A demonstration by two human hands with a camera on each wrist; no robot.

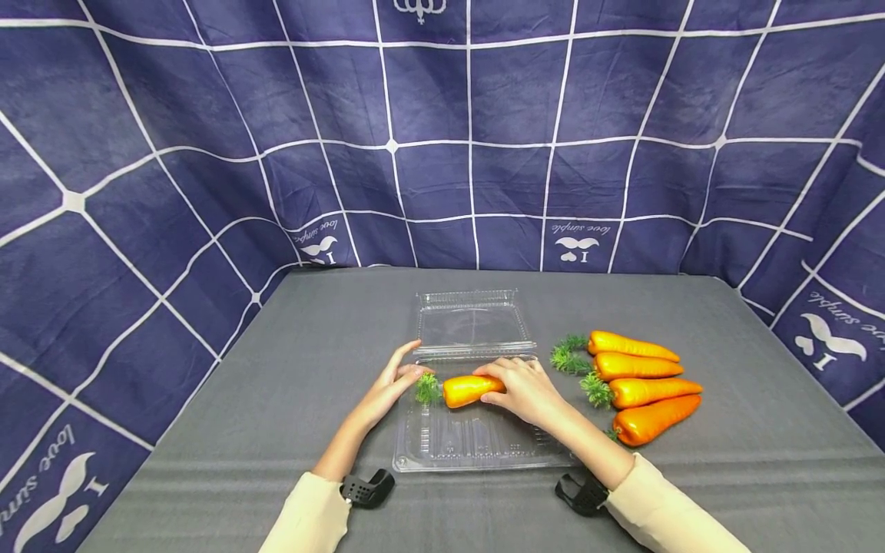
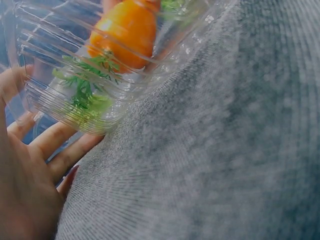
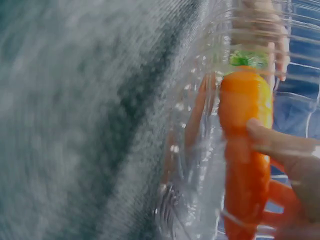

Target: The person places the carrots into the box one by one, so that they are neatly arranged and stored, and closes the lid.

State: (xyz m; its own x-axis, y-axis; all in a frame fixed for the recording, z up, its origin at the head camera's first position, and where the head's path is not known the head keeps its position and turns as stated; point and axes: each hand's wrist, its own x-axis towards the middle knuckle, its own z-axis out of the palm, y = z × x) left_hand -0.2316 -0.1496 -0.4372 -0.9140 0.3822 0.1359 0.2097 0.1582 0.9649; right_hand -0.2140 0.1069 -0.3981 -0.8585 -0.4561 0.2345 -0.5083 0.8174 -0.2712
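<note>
A clear plastic clamshell box (image 1: 484,463) lies on the table with its lid folded back. Over its tray, my right hand (image 1: 527,389) grips an orange carrot (image 1: 465,391) by its narrow half, the leafy green top (image 1: 428,389) pointing left. In the right wrist view the thumb presses on the carrot (image 3: 245,105), with fingers around its far side. At the tray's left wall rests my left hand (image 1: 387,390), its fingers extended. Through the ribbed plastic in the left wrist view, the green leaves (image 2: 90,95) show close to that hand (image 2: 35,165).
Several more carrots (image 1: 639,366) lie in a group right of the box, their leafy tops (image 1: 570,355) toward it. Behind the tray lies the raised-edged clear lid (image 1: 473,326). A grey cloth (image 1: 332,322) covers the table, and a blue checked curtain (image 1: 429,177) hangs behind it.
</note>
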